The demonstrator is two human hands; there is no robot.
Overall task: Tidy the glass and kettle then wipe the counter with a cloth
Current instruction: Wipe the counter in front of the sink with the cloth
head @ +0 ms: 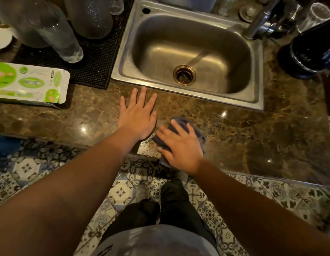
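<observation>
a dark cloth (180, 126) is pressed flat under the right hand (180, 146), fingers spread, not pinched, near the counter (253, 137) front edge. the left hand (137, 115) is laid open & empty just beside it. unwiped stone is seen mostly to the right & toward the sink (190, 93); r. hand judged nearer.

Two hands on the counter (86, 115), one cloth (179, 124), one sink (256, 100), one wipes pack (29, 83), one black mat (97, 67).
</observation>
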